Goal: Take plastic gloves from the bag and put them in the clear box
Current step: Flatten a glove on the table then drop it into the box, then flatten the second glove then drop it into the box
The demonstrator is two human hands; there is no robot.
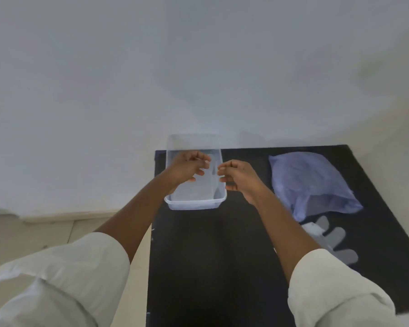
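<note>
The clear box (194, 205) stands at the back left of the black table. Both hands hover over it. My left hand (187, 169) and my right hand (240, 178) face each other with fingers curled. Their fingertips pinch a thin, see-through plastic glove (198, 187) that hangs down into the box; its edges are hard to make out. The bluish plastic bag (309, 182) lies to the right of the box, its mouth towards me. Another plastic glove (329, 237) lies flat on the table just in front of the bag, partly hidden by my right forearm.
The black table (210, 256) ends just left of the box, with pale floor tiles (57, 230) below. A white wall (198, 67) rises right behind the table's back edge. My rolled-up white sleeves fill the lower corners.
</note>
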